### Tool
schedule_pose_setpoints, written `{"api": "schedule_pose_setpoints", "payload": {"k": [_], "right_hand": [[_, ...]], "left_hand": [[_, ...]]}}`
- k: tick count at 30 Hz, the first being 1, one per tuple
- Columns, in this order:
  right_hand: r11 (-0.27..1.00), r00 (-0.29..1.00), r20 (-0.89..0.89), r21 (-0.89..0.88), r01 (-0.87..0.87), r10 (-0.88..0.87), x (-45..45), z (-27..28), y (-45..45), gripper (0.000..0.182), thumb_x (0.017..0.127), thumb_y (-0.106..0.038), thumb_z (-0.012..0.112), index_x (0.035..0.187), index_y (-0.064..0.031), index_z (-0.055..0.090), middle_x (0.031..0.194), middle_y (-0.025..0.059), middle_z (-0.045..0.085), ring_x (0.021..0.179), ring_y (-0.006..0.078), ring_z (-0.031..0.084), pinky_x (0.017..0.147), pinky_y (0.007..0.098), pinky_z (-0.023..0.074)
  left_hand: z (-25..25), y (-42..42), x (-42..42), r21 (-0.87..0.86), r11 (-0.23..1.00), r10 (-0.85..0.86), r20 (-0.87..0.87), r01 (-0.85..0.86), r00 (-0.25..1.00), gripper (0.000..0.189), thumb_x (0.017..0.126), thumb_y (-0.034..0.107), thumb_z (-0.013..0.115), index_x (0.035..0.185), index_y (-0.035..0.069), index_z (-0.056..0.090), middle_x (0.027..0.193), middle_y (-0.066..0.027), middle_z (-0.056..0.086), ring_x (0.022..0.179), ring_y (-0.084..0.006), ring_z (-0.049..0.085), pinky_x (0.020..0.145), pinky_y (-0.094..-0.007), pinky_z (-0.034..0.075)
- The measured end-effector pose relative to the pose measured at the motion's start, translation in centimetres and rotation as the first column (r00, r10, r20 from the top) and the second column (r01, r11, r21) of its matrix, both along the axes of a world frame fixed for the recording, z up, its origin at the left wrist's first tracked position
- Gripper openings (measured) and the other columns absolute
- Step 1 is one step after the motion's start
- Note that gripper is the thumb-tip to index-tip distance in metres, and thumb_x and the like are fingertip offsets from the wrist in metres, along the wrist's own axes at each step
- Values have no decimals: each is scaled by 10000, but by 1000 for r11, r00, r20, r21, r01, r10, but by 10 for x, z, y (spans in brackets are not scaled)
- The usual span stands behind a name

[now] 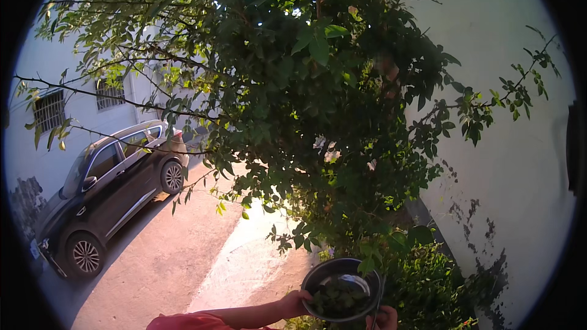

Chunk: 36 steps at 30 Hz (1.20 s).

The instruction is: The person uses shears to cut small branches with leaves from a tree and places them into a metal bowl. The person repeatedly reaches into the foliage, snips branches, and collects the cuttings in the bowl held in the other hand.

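My left hand (294, 304) grips the left rim of a round metal bowl (341, 263) low in the picture. Green leaves (337, 297) lie in the bowl. At the bowl's lower right, my right hand (384, 318) is closed around a thin metal tool (380, 295), whose kind I cannot tell; it stands along the bowl's right rim. Just above the bowl hangs a leafy green shoot (367, 263), partly over its rim. A large leafy bush (302, 114) with a few pale flowers (331, 152) rises before me.
Thorny-looking branches (133, 101) reach out to the left and another branch (500, 96) to the right. A pale wall (486, 169) borders the bush on the right. Low green plants (426, 279) grow beside the bowl. A dark car (124, 174) is parked on the paving (174, 247) at left.
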State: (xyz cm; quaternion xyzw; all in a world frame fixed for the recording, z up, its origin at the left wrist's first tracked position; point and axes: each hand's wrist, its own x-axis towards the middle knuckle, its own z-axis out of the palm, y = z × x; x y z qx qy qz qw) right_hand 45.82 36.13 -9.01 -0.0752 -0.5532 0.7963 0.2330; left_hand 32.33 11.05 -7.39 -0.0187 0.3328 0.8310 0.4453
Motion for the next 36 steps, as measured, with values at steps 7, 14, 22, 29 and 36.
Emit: {"api": "schedule_pose_setpoints", "payload": {"k": [7, 14, 22, 29, 36], "right_hand": [[989, 990, -140, 143, 31, -10, -20, -8, 5, 365, 865, 56, 575, 1203, -48, 487, 695, 23, 546, 504, 70, 437, 487, 224, 371], [906, 988, -57, 395, 153, -142, -31, 7, 9, 204, 858, 7, 605, 1055, -34, 571, 663, 17, 498, 517, 86, 421, 478, 218, 359], [794, 900, -385, 471, 383, -206, -85, 211, 86, 337, 791, 110, 589, 1106, -12, 579, 739, 16, 582, 632, 45, 513, 563, 198, 434], [633, 911, -411, 700, 331, -22, -159, 372, 77, 286, 815, -55, 663, 1087, -15, 583, 637, -5, 504, 561, 52, 450, 526, 221, 410], [520, 910, -411, 790, 326, 54, -248, 416, 54, 357, 806, -226, 657, 1095, -23, 605, 648, 32, 553, 581, 129, 536, 550, 291, 425]], "left_hand": [[4, -18, -1, 70, 997, 41, 9, -41, 999, 518, 783, 113, 512, 1273, -28, 426, 1224, -184, 547, 1069, -329, 565, 938, -506, 446], [-2, -39, -12, 50, 994, 104, -57, -101, 993, 542, 768, 98, 518, 1288, -12, 416, 1236, -195, 532, 1083, -335, 556, 948, -510, 436], [39, -51, -3, 70, 974, 216, -21, -214, 976, 530, 750, 86, 513, 1261, -23, 422, 1119, -186, 561, 1023, -334, 561, 935, -499, 426], [123, -116, 43, 99, 900, 435, -179, -424, 883, 624, 744, 244, 552, 1291, -33, 435, 1223, -198, 548, 1125, -332, 530, 1003, -465, 389], [232, -143, 86, 75, 747, 607, -481, -660, 632, 596, 884, 420, 393, 1329, 25, 429, 1283, -161, 526, 1171, -310, 506, 1017, -446, 379]]}}
